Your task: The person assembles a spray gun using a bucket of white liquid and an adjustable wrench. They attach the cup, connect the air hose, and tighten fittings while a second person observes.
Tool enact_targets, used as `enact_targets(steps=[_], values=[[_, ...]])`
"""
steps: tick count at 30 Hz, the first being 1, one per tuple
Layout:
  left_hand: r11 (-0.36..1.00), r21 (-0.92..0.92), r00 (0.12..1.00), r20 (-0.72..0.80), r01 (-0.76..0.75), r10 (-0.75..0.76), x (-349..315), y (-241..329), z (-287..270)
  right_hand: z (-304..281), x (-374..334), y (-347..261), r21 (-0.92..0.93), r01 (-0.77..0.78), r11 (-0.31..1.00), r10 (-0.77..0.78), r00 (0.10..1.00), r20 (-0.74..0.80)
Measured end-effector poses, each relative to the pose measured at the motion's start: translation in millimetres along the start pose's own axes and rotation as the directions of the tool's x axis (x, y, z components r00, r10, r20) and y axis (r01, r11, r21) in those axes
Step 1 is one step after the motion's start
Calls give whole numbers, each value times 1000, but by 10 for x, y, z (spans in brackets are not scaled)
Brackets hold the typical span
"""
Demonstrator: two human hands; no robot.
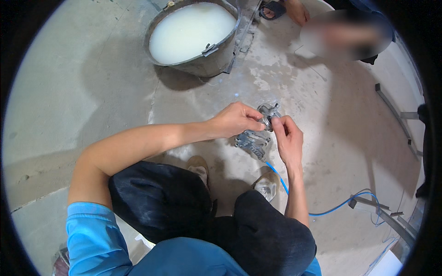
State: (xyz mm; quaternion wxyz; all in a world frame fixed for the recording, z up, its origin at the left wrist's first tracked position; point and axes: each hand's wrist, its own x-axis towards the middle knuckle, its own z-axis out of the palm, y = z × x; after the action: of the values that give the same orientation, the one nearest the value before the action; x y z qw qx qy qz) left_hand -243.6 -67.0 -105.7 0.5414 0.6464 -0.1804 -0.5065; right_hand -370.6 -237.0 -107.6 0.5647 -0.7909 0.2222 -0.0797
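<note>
Just ahead of my shoes, a small grey metal fitting (pixel 267 109) with a short stub on top sits between my two hands. My left hand (pixel 235 120) pinches it from the left with thumb and forefinger. On its right side, the bent fingers of my right hand (pixel 290 137) close on it near the edge. Directly below is a dirty grey metal device (pixel 252 143) with several knobby parts; whether it joins the fitting cannot be made out. From its lower end runs a blue hose (pixel 275 170), passing behind my right forearm.
A large dark bucket (pixel 202 66) of cloudy whitish liquid stands at the far left. Another person's hand (pixel 297 11) and a sandal (pixel 272 10) show at the far right. Metal frame pieces (pixel 389 221) and loops of blue hose lie to my right on the stained concrete floor (pixel 115 83).
</note>
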Motion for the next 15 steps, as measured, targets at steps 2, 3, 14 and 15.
enact_targets(steps=[2, 3, 14, 15], values=[[995, 99, 999, 34, -31, 28, -31, 42, 4, -28, 82, -80, -246, 2, 969, 19, 996, 85], [983, 176, 998, 41, -45, 38, -47, 62, 9, -34, 125, -123, -296, 95, 950, -80, 995, 65], [988, -39, 977, 150, -146, 151, -1, 375, 38, -288, 460, -349, -264, 376, 888, -334, 923, 192], [989, -69, 977, 160, -129, 138, -8, 391, 45, -303, 488, -328, -236, 361, 902, -316, 926, 208]])
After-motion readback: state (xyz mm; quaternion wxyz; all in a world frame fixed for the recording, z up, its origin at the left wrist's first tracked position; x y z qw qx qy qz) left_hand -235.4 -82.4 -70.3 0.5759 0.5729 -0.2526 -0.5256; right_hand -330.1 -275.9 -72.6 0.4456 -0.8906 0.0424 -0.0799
